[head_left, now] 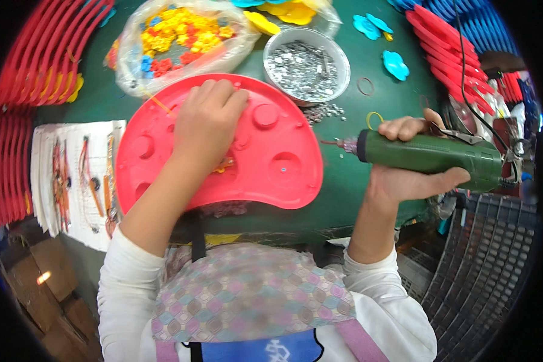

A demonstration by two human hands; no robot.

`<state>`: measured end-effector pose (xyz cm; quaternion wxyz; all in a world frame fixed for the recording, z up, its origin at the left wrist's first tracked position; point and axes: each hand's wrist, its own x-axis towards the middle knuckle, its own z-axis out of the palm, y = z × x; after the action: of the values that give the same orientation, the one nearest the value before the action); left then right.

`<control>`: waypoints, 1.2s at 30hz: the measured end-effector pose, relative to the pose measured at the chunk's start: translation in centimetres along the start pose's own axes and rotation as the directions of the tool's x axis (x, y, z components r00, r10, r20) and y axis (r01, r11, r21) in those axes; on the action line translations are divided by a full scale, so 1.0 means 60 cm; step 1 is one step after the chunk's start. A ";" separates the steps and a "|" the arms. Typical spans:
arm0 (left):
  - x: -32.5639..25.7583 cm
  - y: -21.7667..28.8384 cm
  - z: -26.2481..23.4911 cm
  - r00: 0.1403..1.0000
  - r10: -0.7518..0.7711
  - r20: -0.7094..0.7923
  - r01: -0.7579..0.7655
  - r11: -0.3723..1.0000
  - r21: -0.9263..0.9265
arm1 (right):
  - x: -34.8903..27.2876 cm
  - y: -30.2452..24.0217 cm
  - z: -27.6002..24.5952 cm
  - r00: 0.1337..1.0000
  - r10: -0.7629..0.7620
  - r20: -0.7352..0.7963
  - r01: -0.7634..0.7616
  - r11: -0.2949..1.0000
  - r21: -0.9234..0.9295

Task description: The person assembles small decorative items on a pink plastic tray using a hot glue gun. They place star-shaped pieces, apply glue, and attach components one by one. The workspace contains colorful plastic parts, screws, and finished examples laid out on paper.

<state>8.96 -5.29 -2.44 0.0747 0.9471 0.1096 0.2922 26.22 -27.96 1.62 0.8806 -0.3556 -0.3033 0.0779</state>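
Observation:
A red plastic tray-shaped part [289, 136] with a curved outline, round raised bosses and hollows lies on the table before me. My left hand [210, 114] rests over its upper middle, fingers curled down and pressed together; the fingertips and whatever they pinch are hidden. Below the wrist, a small orange-yellow piece [224, 164] shows on the red part. My right hand [404, 166] is wrapped around a green electric screwdriver [431, 154], held level to the right of the red part. Its bit points left, toward the part's edge, without touching it.
A grey-white bowl of small metal screws [304, 66] stands beyond the red part, with loose screws [326, 113] beside it. A plastic bag [181, 45] holds small coloured pieces. Stacked red parts [48, 54], wiring sets on white sheets [81, 181], blue flower shapes [395, 64] and a black crate [482, 253] surround them.

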 end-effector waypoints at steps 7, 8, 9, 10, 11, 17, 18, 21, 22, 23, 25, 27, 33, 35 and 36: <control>0.016 0.038 -0.024 0.996 0.043 0.077 -0.057 0.980 0.193 | -0.001 0.047 -0.016 0.998 -0.053 0.027 0.058 0.961 -0.271; 0.019 0.050 -0.027 0.996 0.025 0.084 -0.035 0.992 0.124 | -0.005 0.053 -0.010 1.000 -0.024 -0.003 0.022 0.952 -0.306; 0.022 0.061 -0.033 0.996 0.007 0.091 -0.012 0.998 0.057 | -0.005 0.063 -0.007 1.000 -0.011 0.007 0.013 0.951 -0.310; 0.023 0.071 -0.034 0.995 -0.010 0.100 0.011 1.000 -0.010 | -0.004 0.074 -0.007 1.000 0.001 0.017 0.004 0.949 -0.315; 0.019 0.080 -0.030 0.991 -0.004 0.137 0.018 0.995 -0.101 | -0.005 0.079 -0.007 1.000 0.021 0.009 -0.016 0.937 -0.348; -0.007 0.096 -0.004 0.992 0.008 0.125 0.026 0.963 -0.269 | -0.003 0.091 -0.010 0.999 0.024 0.021 -0.014 0.922 -0.387; -0.006 0.095 -0.005 0.993 -0.008 0.121 0.043 0.956 -0.292 | 0.000 0.086 -0.011 0.999 0.024 0.028 -0.012 0.925 -0.381; -0.002 0.092 -0.006 0.992 -0.032 0.122 0.076 0.925 -0.371 | 0.011 0.059 -0.010 0.996 -0.071 0.063 0.078 0.990 -0.121; 0.000 0.091 -0.006 0.991 -0.026 0.130 0.078 0.911 -0.406 | 0.014 0.044 -0.004 0.993 -0.091 0.078 0.096 0.994 -0.056; 0.001 0.090 -0.006 0.990 -0.021 0.139 0.080 0.895 -0.439 | 0.013 0.029 0.003 0.991 -0.100 0.091 0.103 0.994 -0.023; 0.006 0.104 -0.011 0.965 -0.110 0.236 0.232 0.777 -0.585 | 0.008 0.010 0.025 0.994 -0.078 0.072 0.074 0.996 0.055; 0.009 0.116 -0.015 0.899 -0.191 0.394 0.429 0.561 -0.708 | -0.002 0.001 0.043 0.999 -0.036 0.029 0.030 0.984 0.175; -0.020 0.098 -0.020 0.946 -0.045 0.322 0.241 0.761 -0.602 | -0.039 0.012 0.053 0.996 0.033 0.078 -0.039 0.996 0.082; -0.035 0.097 -0.014 0.979 0.022 0.203 0.084 0.862 -0.500 | -0.046 0.017 0.054 0.995 0.023 0.100 -0.031 0.997 0.073; -0.040 0.098 -0.014 0.979 0.042 0.201 0.061 0.876 -0.478 | -0.048 0.017 0.054 0.993 0.017 0.118 -0.025 0.997 0.069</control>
<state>7.50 -11.48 -1.82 0.3205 0.9231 0.0299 0.2105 22.09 -26.35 1.40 0.8725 -0.3223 -0.3477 0.1183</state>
